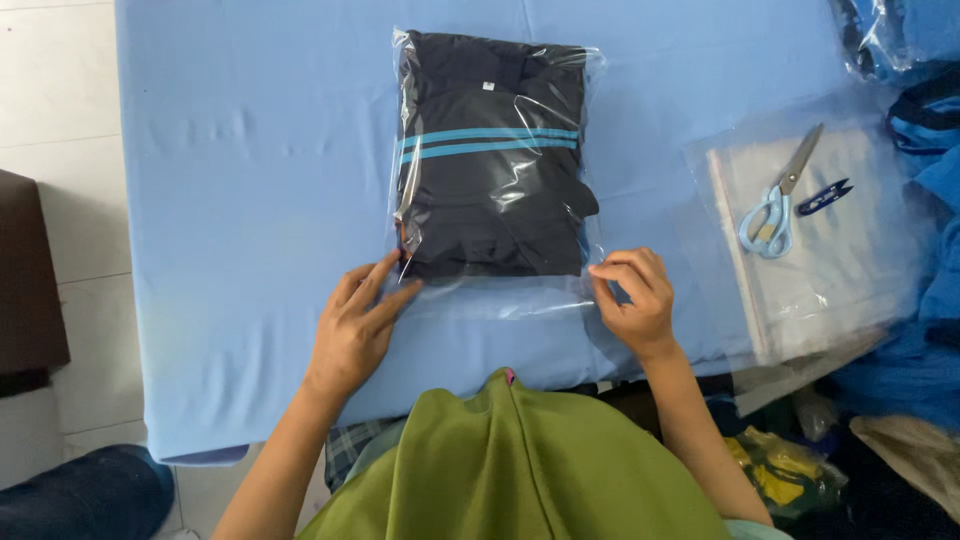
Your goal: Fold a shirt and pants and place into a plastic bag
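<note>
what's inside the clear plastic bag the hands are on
Inside the clear plastic bag lies a folded dark navy garment with two light blue stripes across it. Left hand and right hand touch the bag's open end. The garment's inner folds are hidden.

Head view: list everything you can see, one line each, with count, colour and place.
Table cover: one, light blue, fills the middle of the view.
Folded garment: one, dark navy with two light blue stripes, inside the bag at table centre.
Clear plastic bag: one, transparent, around the garment, open end toward the person.
Stack of empty bags: transparent, right side of table; count unclear.
Scissors: one, light blue handles, on that stack.
Thread snips: one, dark blue, beside the scissors.
Blue garments: several, far right edge.
Green cloth: one, olive, bottom centre, worn by the person.
Left hand: at the bag's near left corner.
Right hand: pinches the bag's near right edge.
</note>
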